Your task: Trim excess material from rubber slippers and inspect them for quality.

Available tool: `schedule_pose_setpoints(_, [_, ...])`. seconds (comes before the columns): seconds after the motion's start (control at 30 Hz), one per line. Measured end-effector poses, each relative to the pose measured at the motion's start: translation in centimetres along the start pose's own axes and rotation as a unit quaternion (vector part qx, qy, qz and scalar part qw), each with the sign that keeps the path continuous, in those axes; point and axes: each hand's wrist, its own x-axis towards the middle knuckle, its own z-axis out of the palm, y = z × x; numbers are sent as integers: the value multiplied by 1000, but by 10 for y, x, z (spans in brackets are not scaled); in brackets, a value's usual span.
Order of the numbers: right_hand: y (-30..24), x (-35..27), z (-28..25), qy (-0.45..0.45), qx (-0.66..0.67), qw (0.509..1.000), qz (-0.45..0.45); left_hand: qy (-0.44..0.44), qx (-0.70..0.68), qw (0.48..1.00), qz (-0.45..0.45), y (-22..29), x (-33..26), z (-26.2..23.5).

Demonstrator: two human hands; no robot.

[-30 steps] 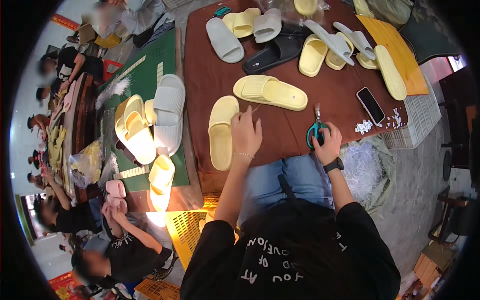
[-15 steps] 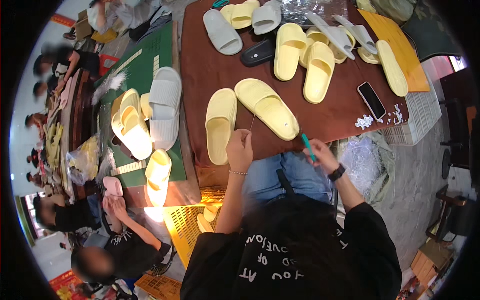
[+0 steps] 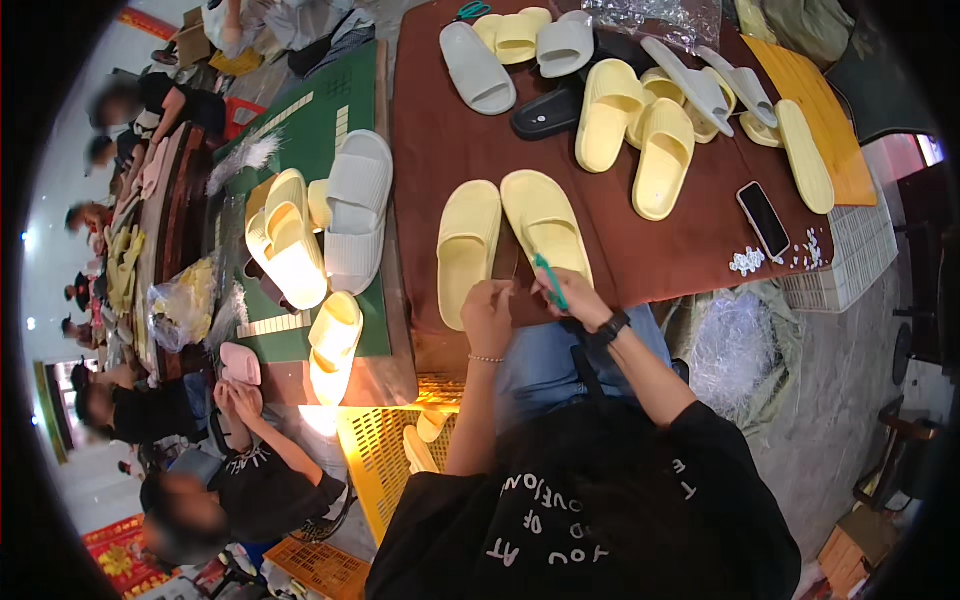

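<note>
Two yellow slide slippers lie side by side on the brown cloth in front of me, the left slipper (image 3: 465, 245) and the right slipper (image 3: 545, 215). My left hand (image 3: 489, 312) is closed in a pinch at the heel of the left slipper. A fine thread (image 3: 516, 265), hard to make out, rises from its fingertips between the two slippers. My right hand (image 3: 574, 300) is wrapped round small teal thread snips (image 3: 545, 272), held over the heel half of the right slipper. The snips' blades are too small to make out.
More yellow and grey slippers (image 3: 663, 160) lie farther back. A phone (image 3: 763, 220) and small clear pieces (image 3: 747, 261) are at the right. Below them hangs a bag of clear strands (image 3: 735, 340). A co-worker (image 3: 262, 490) sits at the left by a green-topped table (image 3: 345, 200).
My right hand has moved left with the snips, from beside the right slipper to over its heel. The right slipper now points straighter, closer to the left one. The whole view has shifted slightly.
</note>
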Motion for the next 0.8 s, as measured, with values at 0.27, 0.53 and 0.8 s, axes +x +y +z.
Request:
schedule_pose_setpoints(0.27, [-19,-19,-85,364,-183,887,-217,-269,-71,960,-28,39,-50,1])
schedule_pose_setpoints(0.53, [7,-76,-24,-187,-36,958,-213,-528,-441,701,-186,107,-65,-4])
schedule_pose_setpoints(0.8, [76,-156,-85,98,6,994,-58,-230,-337,899,-160,58,-41,16])
